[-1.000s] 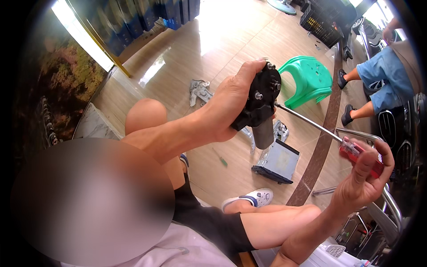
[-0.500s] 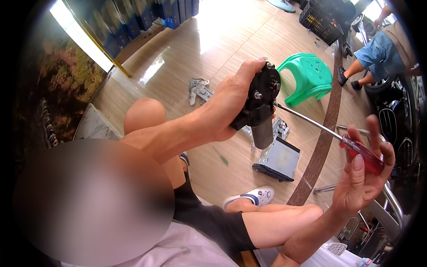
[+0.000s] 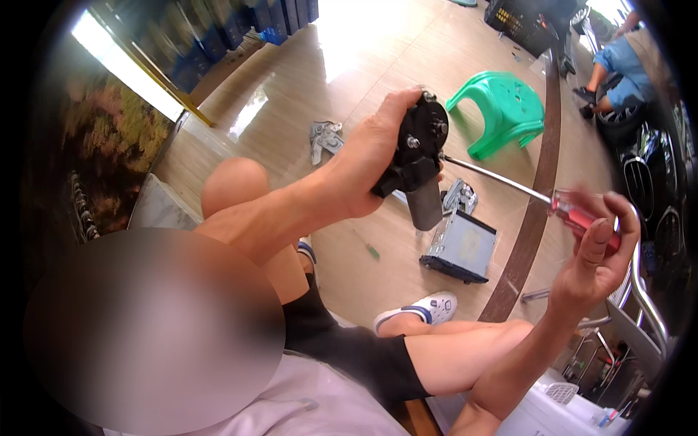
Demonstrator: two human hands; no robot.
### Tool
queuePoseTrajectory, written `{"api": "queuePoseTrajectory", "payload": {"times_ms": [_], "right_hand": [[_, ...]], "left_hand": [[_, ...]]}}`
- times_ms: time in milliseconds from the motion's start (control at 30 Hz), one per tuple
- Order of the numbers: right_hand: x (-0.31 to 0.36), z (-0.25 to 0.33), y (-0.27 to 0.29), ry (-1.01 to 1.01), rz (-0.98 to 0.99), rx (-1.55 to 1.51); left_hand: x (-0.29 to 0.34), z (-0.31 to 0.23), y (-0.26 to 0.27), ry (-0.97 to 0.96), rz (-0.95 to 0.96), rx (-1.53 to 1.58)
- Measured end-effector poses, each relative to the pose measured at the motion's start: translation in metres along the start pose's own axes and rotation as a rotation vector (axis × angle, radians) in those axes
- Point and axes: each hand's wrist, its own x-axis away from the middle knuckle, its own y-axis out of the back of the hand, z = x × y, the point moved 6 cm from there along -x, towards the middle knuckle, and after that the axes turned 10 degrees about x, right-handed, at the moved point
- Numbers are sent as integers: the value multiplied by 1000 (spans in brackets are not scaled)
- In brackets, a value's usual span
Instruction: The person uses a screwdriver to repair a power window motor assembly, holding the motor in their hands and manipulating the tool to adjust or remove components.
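My left hand [image 3: 360,163] grips a small electric motor [image 3: 420,163] with a round black housing, several silver studs or screws and a grey metal cylinder hanging below. A screwdriver [image 3: 571,212] with a clear red handle and a long steel shaft is in my right hand [image 3: 592,265]. Its handle sits in my bent fingers, and the fingers nearest the shaft are smeared by motion. The shaft points left, and its tip meets the right side of the motor housing. Exactly what the tip touches is hidden.
On the tiled floor lie a silver car-stereo-like metal box [image 3: 465,247], metal bracket parts [image 3: 325,139] and a small green-handled tool [image 3: 373,251]. Beyond stands a green plastic stool [image 3: 509,109]. At far right, another person in blue shorts [image 3: 629,73] is beside a black car [image 3: 654,174].
The motor has shifted slightly left and up in my left hand. My right hand has moved a little up, its fingers curling more around the screwdriver handle.
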Motion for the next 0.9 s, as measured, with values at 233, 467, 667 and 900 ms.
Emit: {"api": "queuePoseTrajectory", "payload": {"times_ms": [233,467,667,900], "right_hand": [[-2,-4,-6,-163,56,72],[-13,-13,34,-198,-204,310],[-13,-26,34,-120,-154,518],[-9,-41,9,-164,13,581]], "left_hand": [[-13,11,14,17,-66,-60],[-51,68,67,196,-100,-135],[-98,214,176,309,-408,-110],[-117,330,287,385,-586,-311]]}}
